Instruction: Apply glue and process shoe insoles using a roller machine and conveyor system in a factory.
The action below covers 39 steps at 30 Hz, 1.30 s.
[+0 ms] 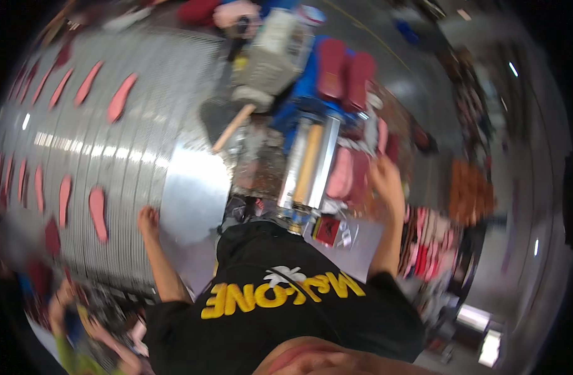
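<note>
My left hand is curled closed above the near right edge of a ribbed metal conveyor, with nothing visible in it. The closest pink insole lies flat on the conveyor to its left. On the right, my right hand is blurred, its fingers bent together at the lower end of a narrow pink insole, which they appear to pinch. Beside that hand lies a stack of pink insoles. Left of the stack stands a roller machine with a yellowish roller between shiny metal ones.
Two rows of pink insoles run along the conveyor. Dark red soles rest on a blue surface beyond the rollers. A wooden handle lies near a grey container. Another person's arms show at lower left; a rack of pink pieces stands right.
</note>
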Tool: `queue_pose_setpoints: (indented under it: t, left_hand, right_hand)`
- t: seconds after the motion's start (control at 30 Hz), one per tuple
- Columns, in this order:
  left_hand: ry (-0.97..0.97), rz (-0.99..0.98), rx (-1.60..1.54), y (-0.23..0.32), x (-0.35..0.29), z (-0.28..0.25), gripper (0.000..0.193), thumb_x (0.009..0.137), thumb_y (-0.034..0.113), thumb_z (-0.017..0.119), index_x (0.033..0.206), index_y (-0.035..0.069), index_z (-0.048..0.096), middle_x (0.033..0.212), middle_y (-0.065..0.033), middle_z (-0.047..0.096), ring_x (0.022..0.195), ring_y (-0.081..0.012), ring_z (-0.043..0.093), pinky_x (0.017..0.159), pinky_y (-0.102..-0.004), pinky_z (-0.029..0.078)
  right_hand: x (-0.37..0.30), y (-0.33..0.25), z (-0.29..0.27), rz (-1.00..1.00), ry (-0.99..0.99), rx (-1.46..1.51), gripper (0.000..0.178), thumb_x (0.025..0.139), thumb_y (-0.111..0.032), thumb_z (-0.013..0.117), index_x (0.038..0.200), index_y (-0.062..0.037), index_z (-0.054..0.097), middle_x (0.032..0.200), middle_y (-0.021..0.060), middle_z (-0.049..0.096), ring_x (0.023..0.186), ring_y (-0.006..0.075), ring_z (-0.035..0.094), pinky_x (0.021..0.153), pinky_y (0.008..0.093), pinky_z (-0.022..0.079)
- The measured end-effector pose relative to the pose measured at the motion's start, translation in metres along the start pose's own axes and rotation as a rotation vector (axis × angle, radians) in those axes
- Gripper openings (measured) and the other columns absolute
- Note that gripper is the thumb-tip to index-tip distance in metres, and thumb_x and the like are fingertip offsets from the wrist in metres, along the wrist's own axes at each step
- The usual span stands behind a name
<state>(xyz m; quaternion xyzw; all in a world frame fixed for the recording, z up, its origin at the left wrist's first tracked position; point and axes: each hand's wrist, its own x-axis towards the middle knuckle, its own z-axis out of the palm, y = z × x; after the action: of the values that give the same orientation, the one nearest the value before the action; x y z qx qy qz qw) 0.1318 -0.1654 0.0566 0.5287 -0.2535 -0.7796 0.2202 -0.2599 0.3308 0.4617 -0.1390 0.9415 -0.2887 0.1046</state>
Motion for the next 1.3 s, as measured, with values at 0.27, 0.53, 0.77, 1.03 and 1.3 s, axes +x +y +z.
queue_pose_setpoints:
  t: [0.27, 0.53, 0.77, 1.03, 1.3]
  left_hand:
    - [-0.436, 0.098, 0.532, -0.030, -0.043, 0.138, 0.017, 0.081, 0.001, 0.063, 0.096, -0.001, 0.057, 0.077, -0.0068, 0.064, 0.065, -0.0128, 0.059, 0.058, -0.0238, 0.050]
    - [-0.646, -0.076, 0.637, -0.049, -0.111, 0.183, 0.017, 0.079, -0.002, 0.065, 0.094, -0.003, 0.056, 0.080, -0.0122, 0.066, 0.070, -0.0192, 0.066, 0.064, -0.0275, 0.056]
    - [-0.704, -0.097, 0.619, -0.060, -0.138, 0.221, 0.020, 0.081, -0.002, 0.062, 0.100, -0.007, 0.056, 0.083, -0.0143, 0.066, 0.072, -0.0200, 0.066, 0.067, -0.0292, 0.056]
    - [-1.008, 0.079, 0.765, -0.044, -0.162, 0.320, 0.026, 0.086, -0.005, 0.050, 0.112, -0.005, 0.053, 0.101, -0.0111, 0.065, 0.093, -0.0184, 0.063, 0.083, -0.0282, 0.050]
    - [-1.439, 0.742, 1.304, -0.007, -0.247, 0.426, 0.073, 0.067, 0.009, 0.073, 0.133, 0.003, 0.042, 0.139, -0.0192, 0.040, 0.130, -0.0324, 0.037, 0.107, -0.0365, 0.032]
  right_hand:
    - [0.139, -0.088, 0.011, -0.330, 0.733, -0.537, 0.056, 0.080, -0.044, 0.062, 0.111, 0.0017, 0.055, 0.084, 0.0187, 0.067, 0.080, 0.0355, 0.065, 0.074, 0.0430, 0.051]
    - [0.173, -0.091, -0.003, 0.147, 0.084, -0.574, 0.062, 0.071, -0.042, 0.067, 0.111, 0.0046, 0.059, 0.100, 0.0221, 0.065, 0.090, 0.0363, 0.064, 0.078, 0.0425, 0.051]
    - [0.108, -0.006, -0.059, -0.171, 0.344, 0.648, 0.032, 0.079, -0.011, 0.069, 0.109, -0.0009, 0.061, 0.086, 0.0035, 0.064, 0.066, 0.0078, 0.058, 0.052, 0.0196, 0.043]
    - [-0.009, 0.164, -0.018, 0.037, 0.658, 1.249, 0.015, 0.091, -0.012, 0.055, 0.098, -0.0012, 0.062, 0.090, 0.0046, 0.063, 0.080, 0.0119, 0.060, 0.067, 0.0249, 0.048]
    - [0.005, 0.136, 0.095, 0.155, 0.470, 1.039, 0.020, 0.092, -0.023, 0.056, 0.097, -0.0047, 0.062, 0.079, -0.0021, 0.056, 0.068, 0.0079, 0.050, 0.055, 0.0223, 0.041]
